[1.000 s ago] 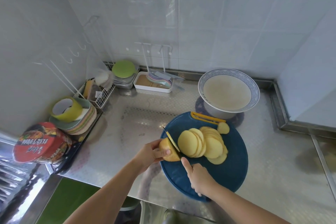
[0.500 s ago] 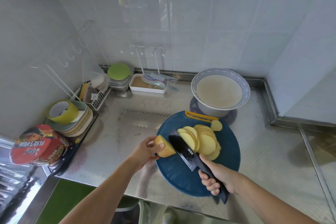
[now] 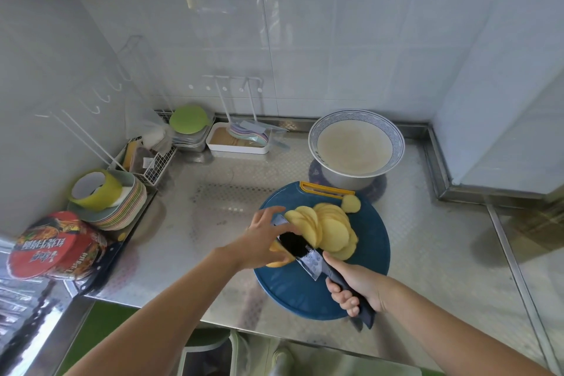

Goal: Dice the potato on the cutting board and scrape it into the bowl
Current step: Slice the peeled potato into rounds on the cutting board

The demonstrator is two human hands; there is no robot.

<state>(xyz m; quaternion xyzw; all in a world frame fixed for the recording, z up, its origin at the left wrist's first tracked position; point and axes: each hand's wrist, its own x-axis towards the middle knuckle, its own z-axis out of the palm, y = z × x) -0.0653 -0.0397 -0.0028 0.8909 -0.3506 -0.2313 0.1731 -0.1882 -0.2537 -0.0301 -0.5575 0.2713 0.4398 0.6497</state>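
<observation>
Looking down from the head view, the potato (image 3: 331, 230) lies as a fan of round slices on the blue cutting board (image 3: 305, 293), near the table's (image 3: 213, 201) front edge. The right hand (image 3: 355, 290) grips the handle of the knife (image 3: 305, 253), whose blade lies across the slices' near side. The left hand (image 3: 262, 241) covers the uncut end piece (image 3: 276, 263) (whether it pinches it I cannot tell), thumb spread wide. Slicing looks nearly done; cutting strips, dicing and scraping into the bowl (image 3: 355, 119) at the far edge all remain

The red noodle cup (image 3: 55, 246) bears white Chinese characters, too skewed to read.
</observation>
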